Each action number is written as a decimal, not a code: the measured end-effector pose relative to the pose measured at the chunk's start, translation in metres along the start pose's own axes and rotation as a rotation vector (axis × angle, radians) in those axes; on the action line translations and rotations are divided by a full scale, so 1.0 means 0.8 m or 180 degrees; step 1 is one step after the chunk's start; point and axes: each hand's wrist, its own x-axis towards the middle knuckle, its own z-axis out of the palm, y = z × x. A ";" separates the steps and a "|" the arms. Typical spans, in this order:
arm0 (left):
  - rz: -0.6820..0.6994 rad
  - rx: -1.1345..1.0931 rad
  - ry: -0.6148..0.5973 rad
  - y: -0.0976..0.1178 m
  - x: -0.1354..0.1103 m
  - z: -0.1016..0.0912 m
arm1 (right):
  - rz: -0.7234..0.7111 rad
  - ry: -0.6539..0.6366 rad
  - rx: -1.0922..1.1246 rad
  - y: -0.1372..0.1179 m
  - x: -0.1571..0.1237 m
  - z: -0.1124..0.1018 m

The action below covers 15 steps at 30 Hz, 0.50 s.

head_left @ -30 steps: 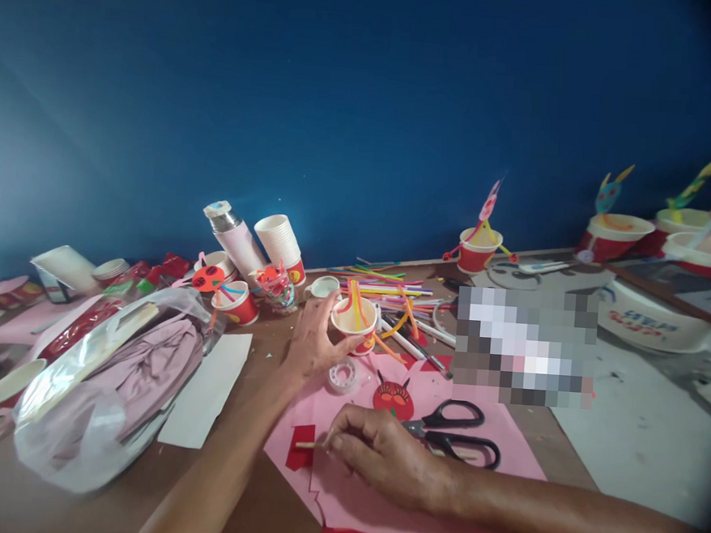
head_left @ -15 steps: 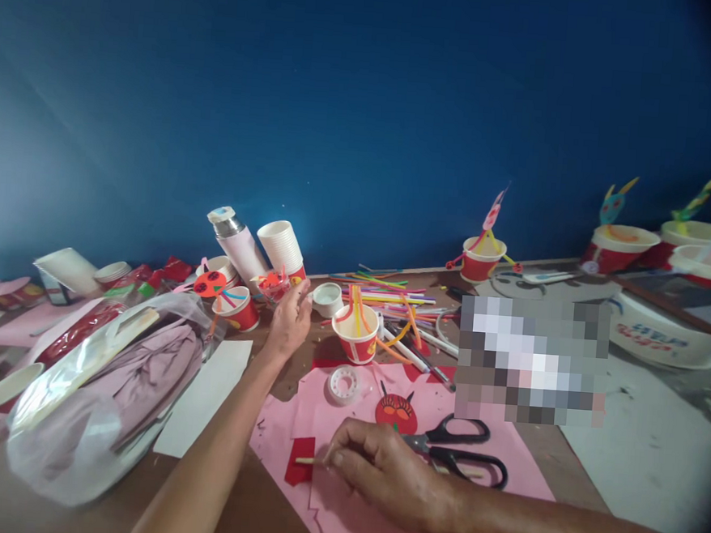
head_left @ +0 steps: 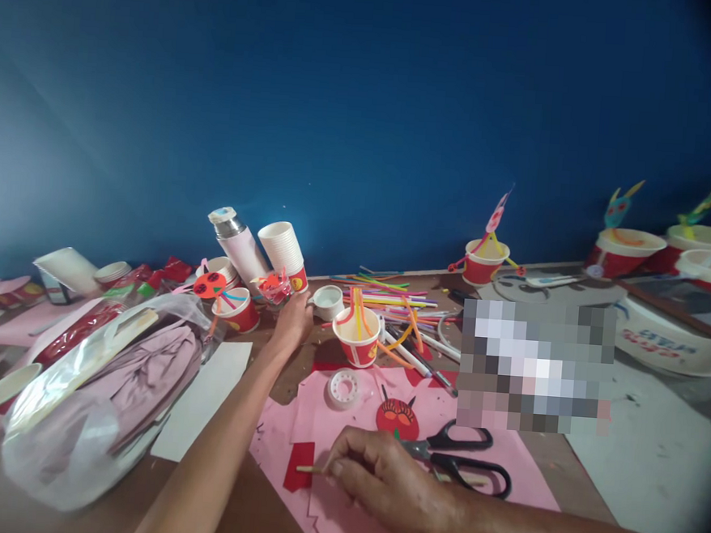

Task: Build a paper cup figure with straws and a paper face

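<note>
My left hand (head_left: 294,321) reaches out across the table, its fingers curled in beside the small white cup (head_left: 328,304) near that cup's handle. What lies in those fingers is hidden. My right hand (head_left: 381,475) pinches a thin wooden stick (head_left: 305,469) over the pink paper (head_left: 287,424). Behind the right hand, a red paper face (head_left: 398,418) with black horns and orange eyes lies flat. Black-handled scissors (head_left: 469,457) rest to its right. A roll of clear tape (head_left: 344,388) sits on the paper, and a red paper scrap (head_left: 299,466) is under the stick's tip.
A red paper cup (head_left: 356,344) with pipe cleaners stands ahead, beside loose pipe cleaners (head_left: 399,298) and pens. A flask (head_left: 238,246) and stacked cups (head_left: 284,249) stand behind my left hand. A plastic bag (head_left: 63,449) lies left; a decorated cup (head_left: 483,267) stands at the wall.
The fingers of my left hand, stretched out before, have curled down beside the white cup. My right hand keeps its pinch on the stick. The view has shifted slightly.
</note>
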 end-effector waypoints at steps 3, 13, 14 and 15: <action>0.0033 -0.0032 0.0008 -0.004 -0.006 0.000 | -0.0006 0.0006 0.0012 0.000 0.000 0.001; 0.0044 -0.0160 0.0188 -0.011 -0.042 -0.012 | 0.0006 -0.0031 -0.0040 0.001 -0.002 0.005; 0.0027 -0.0179 0.0213 -0.012 -0.045 -0.014 | 0.0011 -0.0044 -0.0041 0.000 -0.002 0.006; 0.0004 -0.0200 0.0241 -0.013 -0.048 -0.016 | 0.0021 -0.0051 -0.0044 0.000 -0.003 0.006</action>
